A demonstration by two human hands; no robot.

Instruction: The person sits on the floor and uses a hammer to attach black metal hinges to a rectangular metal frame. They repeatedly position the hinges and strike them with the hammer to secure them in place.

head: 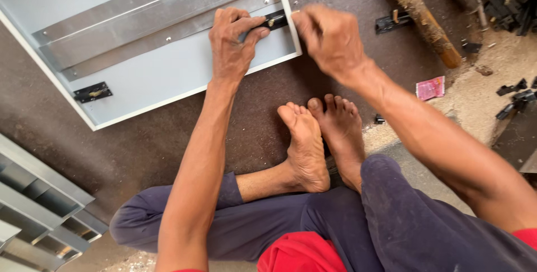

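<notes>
A light grey metal panel (168, 76) with a riveted stiffening strip (140, 20) lies on the brown floor. My left hand (232, 42) rests on the panel's right side and pinches a small black latch (277, 21) near the panel's edge. My right hand (330, 37) is closed just right of that edge, at the latch's end; what it holds is hidden. A second black latch (92, 92) is fixed near the panel's lower left edge.
My bare feet (321, 137) lie crossed below the panel. A wooden stick (419, 14) runs at upper right, with black latch parts (509, 0) heaped beyond and one (394, 21) beside it. A pink wrapper (430, 88) lies right. Stacked grey metal frames (39, 210) sit lower left.
</notes>
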